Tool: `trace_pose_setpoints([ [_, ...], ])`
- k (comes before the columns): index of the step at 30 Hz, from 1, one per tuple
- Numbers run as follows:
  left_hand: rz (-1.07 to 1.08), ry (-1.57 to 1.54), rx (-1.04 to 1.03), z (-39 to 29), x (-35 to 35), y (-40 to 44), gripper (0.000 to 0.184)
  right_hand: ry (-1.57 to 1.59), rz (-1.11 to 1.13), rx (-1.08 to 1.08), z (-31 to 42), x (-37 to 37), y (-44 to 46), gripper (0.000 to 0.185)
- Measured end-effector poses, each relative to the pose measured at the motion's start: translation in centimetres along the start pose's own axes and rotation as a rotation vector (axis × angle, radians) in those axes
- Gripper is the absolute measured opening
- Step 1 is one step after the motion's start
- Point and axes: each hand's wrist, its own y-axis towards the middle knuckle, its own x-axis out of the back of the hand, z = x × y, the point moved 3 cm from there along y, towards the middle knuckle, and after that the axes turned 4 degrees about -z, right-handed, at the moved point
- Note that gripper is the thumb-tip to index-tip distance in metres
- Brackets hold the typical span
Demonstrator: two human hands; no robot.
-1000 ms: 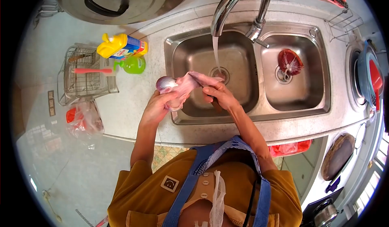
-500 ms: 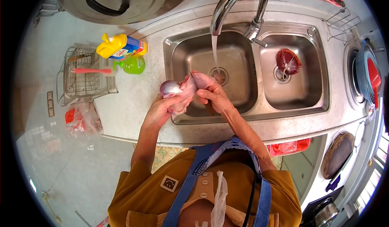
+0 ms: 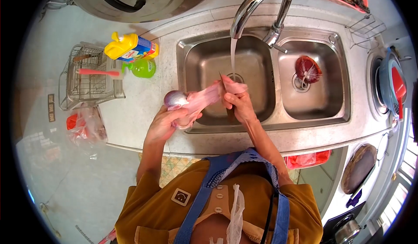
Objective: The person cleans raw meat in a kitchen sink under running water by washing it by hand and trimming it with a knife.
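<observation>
A pink piece of raw meat [image 3: 202,101] with a rounded purple-white end is stretched between my two hands over the front left of the large sink basin [image 3: 204,61]. My left hand [image 3: 162,124] is closed round its thick, rounded end. In my right hand [image 3: 241,106] is a knife [image 3: 230,114], its brown handle pointing down and its thin blade up against the meat; the fingers also pinch the meat's far end. Water runs from the curved faucet [image 3: 257,4] behind the meat, near the drain.
A dark red item in clear plastic [image 3: 308,69] lies in the smaller right basin. On the left are a yellow bottle [image 3: 126,47], a green pump bottle [image 3: 143,68], a wire rack [image 3: 89,80] and a plastic bag [image 3: 89,126]. A large metal lid [image 3: 165,0] stands behind.
My hands have moved apart, stretching the meat longer. The rounded end has shifted left and slightly down, while my right hand with the knife has moved right.
</observation>
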Motion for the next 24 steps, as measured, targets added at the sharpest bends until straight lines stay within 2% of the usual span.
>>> trace_pose_setpoints([
  [7,-0.015,0.043,-0.027,-1.0,0.2,-1.8,0.044,-0.087,0.065,-0.059,-1.1,0.9,-0.6,0.051],
  [9,-0.021,0.033,-0.052,-1.4,1.3,-2.1,0.043,-0.018,-0.026,0.047,0.2,1.4,-0.5,0.045],
  [14,-0.025,0.066,-0.032,-2.5,1.4,-3.1,0.042,-0.052,-0.029,0.052,0.1,2.3,-0.5,0.042],
  [16,-0.126,0.11,-0.116,-2.2,2.3,-3.2,0.041,-0.082,-0.057,0.063,-0.1,2.2,-0.4,0.041],
  [19,-0.045,0.097,-0.151,-4.3,0.9,-4.7,0.042,-0.073,-0.103,0.039,-0.7,4.6,0.1,0.04],
  [22,-0.061,0.103,-0.216,-5.9,0.7,-5.7,0.042,-0.024,-0.198,0.047,-0.3,5.2,0.3,0.038],
  [24,-0.053,0.108,-0.244,-6.5,0.5,-6.5,0.043,-0.002,-0.179,0.059,-0.4,5.3,0.9,0.038],
])
